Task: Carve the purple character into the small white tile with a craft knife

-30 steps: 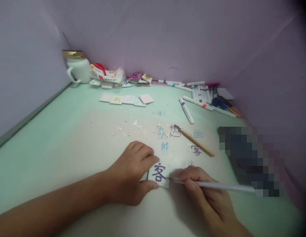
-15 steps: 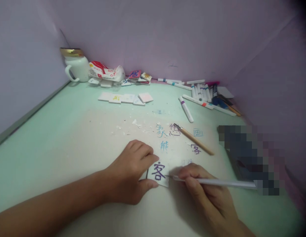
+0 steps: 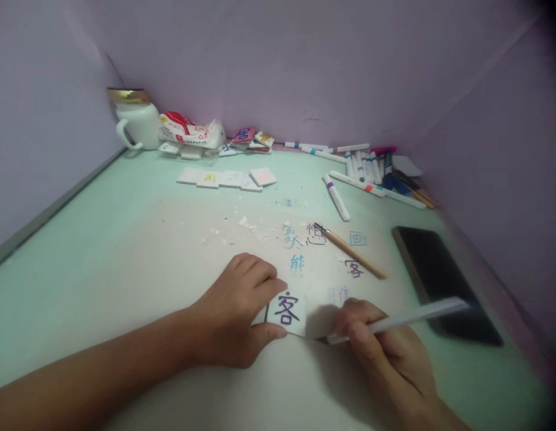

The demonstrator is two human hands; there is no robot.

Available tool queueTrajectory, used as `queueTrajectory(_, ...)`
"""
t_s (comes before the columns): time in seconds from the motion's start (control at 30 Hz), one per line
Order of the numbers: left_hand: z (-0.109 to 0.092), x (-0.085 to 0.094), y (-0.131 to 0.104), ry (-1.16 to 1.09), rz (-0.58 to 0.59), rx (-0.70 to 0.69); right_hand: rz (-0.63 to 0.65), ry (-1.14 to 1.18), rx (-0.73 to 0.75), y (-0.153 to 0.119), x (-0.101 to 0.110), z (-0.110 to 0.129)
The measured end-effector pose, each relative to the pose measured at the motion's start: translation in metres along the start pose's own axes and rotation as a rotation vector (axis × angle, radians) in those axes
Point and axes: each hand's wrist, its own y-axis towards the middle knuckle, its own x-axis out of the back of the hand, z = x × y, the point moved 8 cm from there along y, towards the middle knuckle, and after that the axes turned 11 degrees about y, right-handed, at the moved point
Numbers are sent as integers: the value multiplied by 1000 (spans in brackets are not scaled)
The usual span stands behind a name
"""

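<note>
A small white square tile (image 3: pixel 297 319) with a purple Chinese character lies flat on the table. My left hand (image 3: pixel 242 314) grips its left side, thumb at the lower edge and forefinger at the upper edge. In my right hand (image 3: pixel 385 353) is a slim white pen-like tool (image 3: pixel 419 312), pinched between thumb and fingers. Its dark pointed tip is low, just right of the tile's lower right corner; whether it touches anything is unclear. Behind the hands lies a wooden-handled tool (image 3: pixel 356 254) with a dark tip, among characters written on the table (image 3: pixel 192 395).
A black phone (image 3: pixel 443 281) lies on the right. Markers (image 3: pixel 362 166) are heaped at the back right, with a single marker (image 3: pixel 336 197) in front. Tiles (image 3: pixel 208 178), a white packet (image 3: pixel 192 130) and a lidded mug (image 3: pixel 140 123) stand further left. White scraps (image 3: pixel 244 221) litter the middle.
My right hand has shifted slightly right, and the tool's tip has moved right and down, away from the tile's right edge. The tool's rear end has risen. My left hand keeps its hold.
</note>
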Motion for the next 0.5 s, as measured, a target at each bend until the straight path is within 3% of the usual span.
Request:
queueTrajectory(0.2, 2, 1, 0, 23, -35, -19, -177, -16, 68, 1, 19, -5)
queueTrajectory(0.33, -2, 4, 0, 94, -5, -29, -116, -168, 137, 2, 16, 4)
queueTrajectory(0.5, 1, 3, -6, 293, 36, 11, 57, -201, 219, -6, 3, 17)
